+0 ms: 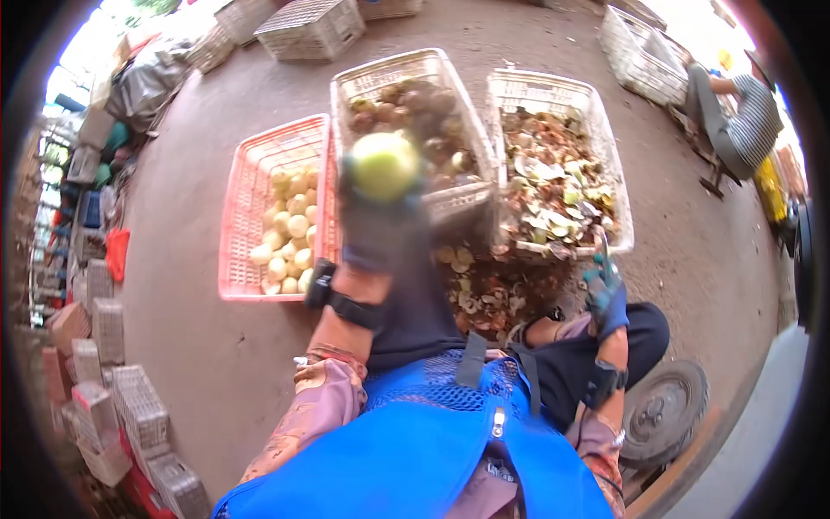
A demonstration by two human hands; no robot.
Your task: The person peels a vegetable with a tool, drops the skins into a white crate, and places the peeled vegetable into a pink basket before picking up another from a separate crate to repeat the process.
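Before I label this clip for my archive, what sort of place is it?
Probably a vegetable-peeling yard or shed: a pink crate holds pale round produce, a white crate holds peelings, and more crates stand stacked at the left.

1. The left arm [333, 359] reaches forward from the body, its wrist [356, 290] banded in black.
2. The left hand [380, 227], gloved and motion-blurred, is raised at the far end, fingers curled in a grip.
3. The right arm [605, 389] extends forward too, lower and nearer the torso.
4. The right hand [608, 301], in a blue-and-teal glove, has its fingers closed.
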